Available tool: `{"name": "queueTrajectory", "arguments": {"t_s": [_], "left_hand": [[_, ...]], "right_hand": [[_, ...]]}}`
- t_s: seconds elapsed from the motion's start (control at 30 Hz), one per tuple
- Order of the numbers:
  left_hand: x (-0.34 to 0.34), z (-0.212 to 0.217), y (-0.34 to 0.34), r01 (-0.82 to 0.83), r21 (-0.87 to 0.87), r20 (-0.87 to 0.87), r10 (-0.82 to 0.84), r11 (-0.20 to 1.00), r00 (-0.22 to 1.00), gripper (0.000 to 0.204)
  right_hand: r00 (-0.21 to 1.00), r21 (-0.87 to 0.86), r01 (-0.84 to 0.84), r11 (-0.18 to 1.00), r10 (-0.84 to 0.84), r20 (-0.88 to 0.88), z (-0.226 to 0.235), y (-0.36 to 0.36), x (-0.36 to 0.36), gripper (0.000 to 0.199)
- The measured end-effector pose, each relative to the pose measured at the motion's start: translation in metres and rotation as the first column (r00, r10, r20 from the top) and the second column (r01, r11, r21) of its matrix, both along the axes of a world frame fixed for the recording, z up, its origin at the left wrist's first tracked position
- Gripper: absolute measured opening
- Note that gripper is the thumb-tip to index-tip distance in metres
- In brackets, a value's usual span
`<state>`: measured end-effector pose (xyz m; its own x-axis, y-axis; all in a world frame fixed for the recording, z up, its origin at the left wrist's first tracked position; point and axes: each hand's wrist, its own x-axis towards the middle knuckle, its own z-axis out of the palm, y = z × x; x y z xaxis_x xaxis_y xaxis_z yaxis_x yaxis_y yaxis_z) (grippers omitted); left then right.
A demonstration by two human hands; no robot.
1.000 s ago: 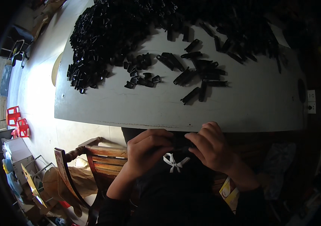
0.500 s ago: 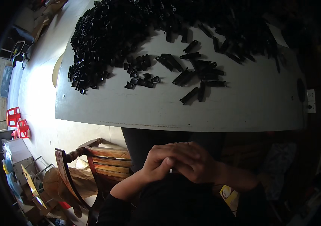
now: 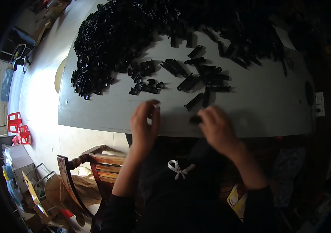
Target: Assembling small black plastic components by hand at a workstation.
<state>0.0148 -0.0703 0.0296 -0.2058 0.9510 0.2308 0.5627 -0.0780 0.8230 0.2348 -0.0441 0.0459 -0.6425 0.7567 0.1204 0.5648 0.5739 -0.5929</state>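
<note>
My left hand (image 3: 143, 124) is over the near edge of the table, fingers curved and the thumb apart from them, with nothing plainly held. My right hand (image 3: 216, 127), smeared by motion, pinches a small dark piece (image 3: 195, 120) at its fingertips; its exact kind is blurred. Just beyond the hands lie loose long black clip-like pieces (image 3: 194, 101). Left of these is a small group of short black U-shaped pieces (image 3: 148, 89), nearest to my left hand.
A large heap of short black pieces (image 3: 107, 42) covers the table's far left. More long black pieces (image 3: 247, 39) are piled at the far right of the grey table (image 3: 258, 112). A wooden chair (image 3: 109, 167) stands at the left, with red stools (image 3: 24, 134) farther off on the floor.
My hands were clasped together in front of my body. They have come apart and moved forward over the table edge, and a dark piece now shows at my right fingertips.
</note>
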Motion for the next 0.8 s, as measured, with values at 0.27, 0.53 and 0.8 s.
{"name": "queueTrajectory", "arguments": {"t_s": [0.27,0.53,0.8], "left_hand": [[0.023,0.022,-0.008,0.469,-0.181,0.477,-0.340,0.864,0.810,0.024],[0.034,0.012,-0.017,0.339,-0.189,0.320,-0.269,0.922,0.908,0.023],[-0.003,-0.016,0.034,-0.112,-0.095,-0.416,0.063,0.989,0.907,0.016]], "right_hand": [[0.997,0.142,-0.003,0.990,0.014,-0.077,0.022,-0.001,0.004,0.034],[0.990,0.348,0.023,0.937,-0.071,0.126,0.015,-0.022,-0.011,0.021],[0.965,0.466,0.056,0.883,-0.167,0.201,-0.020,0.053,0.014,0.017]]}}
